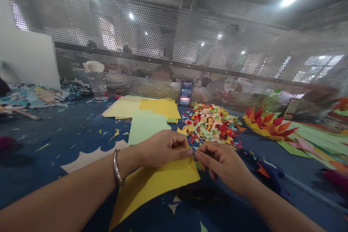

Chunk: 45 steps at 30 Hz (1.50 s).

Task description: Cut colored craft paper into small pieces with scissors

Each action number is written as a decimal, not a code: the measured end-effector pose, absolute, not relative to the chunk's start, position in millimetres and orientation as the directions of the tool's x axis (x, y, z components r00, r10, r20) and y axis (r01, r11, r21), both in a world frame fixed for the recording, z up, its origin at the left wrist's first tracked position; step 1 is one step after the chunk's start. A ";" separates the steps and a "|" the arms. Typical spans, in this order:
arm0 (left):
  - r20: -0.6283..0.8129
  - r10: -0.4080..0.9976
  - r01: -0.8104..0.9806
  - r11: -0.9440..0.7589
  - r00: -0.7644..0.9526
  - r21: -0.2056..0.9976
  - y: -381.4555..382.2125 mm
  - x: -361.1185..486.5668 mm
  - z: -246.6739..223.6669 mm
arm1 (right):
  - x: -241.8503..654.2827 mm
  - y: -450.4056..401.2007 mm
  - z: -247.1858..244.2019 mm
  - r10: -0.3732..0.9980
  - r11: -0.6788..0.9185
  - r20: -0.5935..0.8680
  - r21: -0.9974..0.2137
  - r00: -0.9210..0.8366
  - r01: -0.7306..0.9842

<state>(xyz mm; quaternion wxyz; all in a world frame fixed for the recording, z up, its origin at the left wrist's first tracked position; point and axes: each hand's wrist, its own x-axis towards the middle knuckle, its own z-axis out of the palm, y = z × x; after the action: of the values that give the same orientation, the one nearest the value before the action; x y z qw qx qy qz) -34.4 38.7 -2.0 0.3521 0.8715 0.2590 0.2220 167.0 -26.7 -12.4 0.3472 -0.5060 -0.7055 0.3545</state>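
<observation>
A yellow paper sheet (157,183) hangs slanted below my left hand (160,148), whose thumb and fingers pinch its upper edge. My right hand (220,159) is closed at the sheet's upper right corner, thumb against forefinger; what lies between those fingertips is too small to make out. The fingertips of both hands nearly meet. Behind my left hand lies a pale green sheet (148,125) with a scalloped edge. A cream scalloped sheet (95,156) lies partly under my left forearm.
A heap of small coloured paper pieces (214,123) lies beyond my right hand. Farther back are stacked sheets (122,107), a phone (186,93) and a bottle (98,81). At right are a red-orange pointed paper piece (269,125) and a dark blue tool (274,177) with a cord.
</observation>
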 end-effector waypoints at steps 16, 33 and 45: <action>0.160 0.660 0.476 -0.667 0.734 0.573 67.2 -76.0 15.7 | 173.3 -25.8 -10.1 0.966 0.179 0.079 -0.891 -0.247 0.418; 0.012 0.789 0.290 -0.240 0.614 0.926 22.8 -35.1 5.4 | 169.2 -25.6 -14.4 0.967 0.209 0.119 -0.879 -0.226 0.429; -0.056 0.849 -0.021 0.078 0.526 0.997 12.9 -13.4 -6.9 | 165.0 -27.5 -13.2 0.950 0.256 0.138 -0.859 -0.280 0.443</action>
<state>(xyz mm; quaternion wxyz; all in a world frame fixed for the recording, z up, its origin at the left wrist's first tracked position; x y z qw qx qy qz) -13.4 12.9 -6.9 0.6449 0.5893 0.3512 0.3370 165.0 -27.5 -13.2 0.3475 -0.4893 -0.7120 0.3645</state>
